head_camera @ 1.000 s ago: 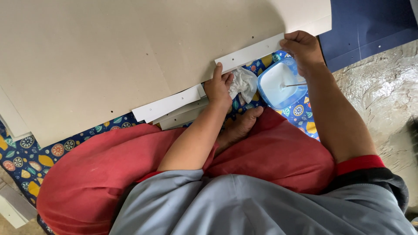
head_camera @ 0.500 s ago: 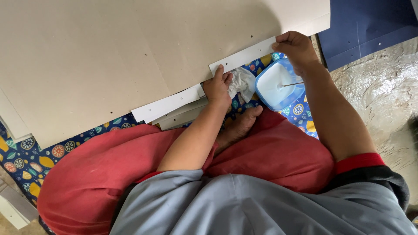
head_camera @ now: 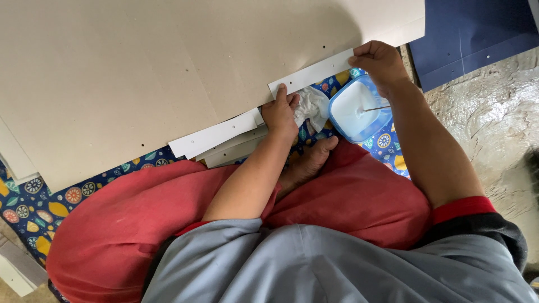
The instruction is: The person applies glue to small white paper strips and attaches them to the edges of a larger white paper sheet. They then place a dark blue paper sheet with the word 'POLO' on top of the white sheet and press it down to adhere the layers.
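Fingers of the right hand (head_camera: 380, 62) pinch the white strip (head_camera: 311, 73), while the left hand (head_camera: 281, 112) presses a crumpled rag (head_camera: 311, 105) beneath it.

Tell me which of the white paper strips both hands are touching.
The upper white paper strip, along the big beige cardboard sheet's edge. The right hand pinches its end, the left hand presses on it. The lower white strip lies untouched.

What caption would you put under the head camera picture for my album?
Left hand with a crumpled cloth and right hand press a white strip against a big cardboard sheet, beside a blue tub.
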